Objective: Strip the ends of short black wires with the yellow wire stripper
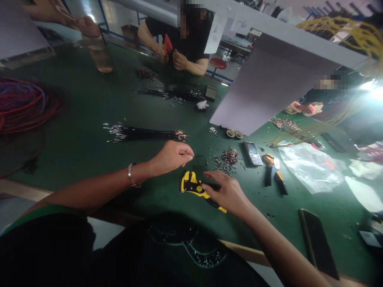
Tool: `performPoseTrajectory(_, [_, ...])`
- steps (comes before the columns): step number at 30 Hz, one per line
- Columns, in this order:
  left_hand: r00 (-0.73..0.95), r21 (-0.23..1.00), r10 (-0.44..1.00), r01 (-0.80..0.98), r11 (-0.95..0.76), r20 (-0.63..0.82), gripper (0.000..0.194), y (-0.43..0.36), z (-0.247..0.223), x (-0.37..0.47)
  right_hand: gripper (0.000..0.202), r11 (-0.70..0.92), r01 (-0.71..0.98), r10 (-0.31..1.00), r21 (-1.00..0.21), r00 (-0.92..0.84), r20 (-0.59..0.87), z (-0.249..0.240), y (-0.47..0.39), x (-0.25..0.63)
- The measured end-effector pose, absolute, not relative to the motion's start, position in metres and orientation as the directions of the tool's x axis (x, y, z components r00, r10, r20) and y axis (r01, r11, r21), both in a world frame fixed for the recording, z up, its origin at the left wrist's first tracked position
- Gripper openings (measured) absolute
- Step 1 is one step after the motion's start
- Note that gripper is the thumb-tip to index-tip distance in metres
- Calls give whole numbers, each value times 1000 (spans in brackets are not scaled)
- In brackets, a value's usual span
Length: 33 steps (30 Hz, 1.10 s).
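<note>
My left hand is closed in a pinch on a thin black wire, whose free end points right toward a pile of small cut wire ends. My right hand hovers at a yellow and black wire stripper, its fingers apart and not wrapped round it. The thumb overlaps the tool; whether it touches cannot be made out. The stripper lies on the green table with its jaws to the left. Behind my left hand lies a bundle of black wires with bare ends.
Right of the cut ends are a keypad phone, orange-handled pliers, a clear plastic bag and a dark smartphone. A grey partition stands behind. Red wire coils lie left. Other people work across the table.
</note>
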<state>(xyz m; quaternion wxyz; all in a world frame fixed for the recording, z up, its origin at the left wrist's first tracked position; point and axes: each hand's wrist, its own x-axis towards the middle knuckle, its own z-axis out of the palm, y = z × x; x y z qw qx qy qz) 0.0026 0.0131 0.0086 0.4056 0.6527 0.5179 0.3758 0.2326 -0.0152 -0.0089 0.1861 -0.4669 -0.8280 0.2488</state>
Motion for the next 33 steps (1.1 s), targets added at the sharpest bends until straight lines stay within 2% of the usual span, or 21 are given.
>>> performPoseTrajectory(3, [199,909,975,381,-166,95,11,9,9,5,29,330,565,926,-756,-347,145,-6,-9,222])
performPoseTrajectory(5, [211,901,970,386,-198,123,12,7,10,7,28,324,494,937,-807,-288,199,-4,-5,216])
performPoseTrajectory(8, [239,888,960,394,-235,148,13,5,12,8,21,368,483,926,-795,-265,268,-1,0,210])
performPoseTrajectory(12, [262,888,956,395,-234,135,12,5,15,8,12,393,495,915,-775,-293,277,3,1,210])
performPoseTrajectory(18, [288,908,954,369,-196,89,10,8,14,3,13,326,440,923,-836,-339,181,6,-5,213])
performPoseTrajectory(23, [323,874,932,392,-288,162,11,10,17,1,14,184,318,923,-930,-381,52,5,-6,214])
performPoseTrajectory(29, [358,800,898,444,-404,255,15,7,26,3,14,90,279,898,-956,-438,-43,6,-7,208])
performPoseTrajectory(31, [372,839,903,401,-367,217,14,8,26,1,15,54,267,898,-962,-435,-70,6,-8,206])
performPoseTrajectory(33, [367,919,922,309,-245,122,7,13,23,-2,16,32,241,913,-970,-401,-70,6,-9,207])
